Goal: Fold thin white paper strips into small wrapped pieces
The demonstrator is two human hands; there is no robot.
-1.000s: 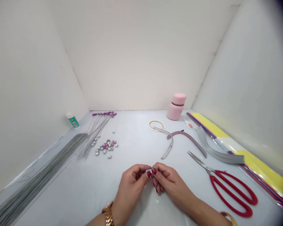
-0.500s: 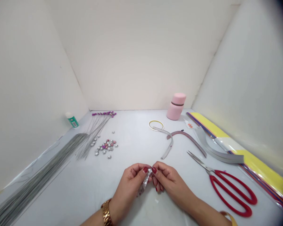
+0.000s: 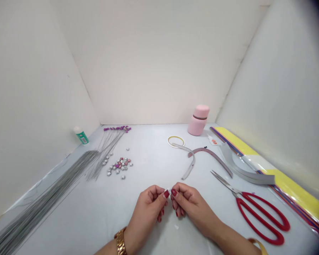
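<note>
Two bare hands with red nails meet at lower centre. The left hand (image 3: 149, 207) and the right hand (image 3: 194, 205) pinch one small silvery-white piece (image 3: 168, 190) between thumbs and fingertips, fingers curled narrow; its exact shape is too small to tell. One gold-toned wristwatch or bracelet (image 3: 120, 241) circles the left wrist. One white scrap (image 3: 176, 227) lies just below the hands.

At centre left sits one cluster of tiny stars (image 3: 123, 164), silver, pink and purple, overlapping too much to count. Above it, a row of purple stars (image 3: 119, 128) tops thin wires. One thick bundle of grey wires (image 3: 55, 191) crosses the lower left, near one green-labelled white bottle (image 3: 82, 136).

Right of centre are one pink flask (image 3: 198, 124), one narrow tape ring (image 3: 168, 142), and two curved strips, one pale grey (image 3: 188, 172), one mauve (image 3: 218, 160). Lower right, one pair of red-handled scissors (image 3: 257, 212) lies beside yellow sheets (image 3: 295, 191).
</note>
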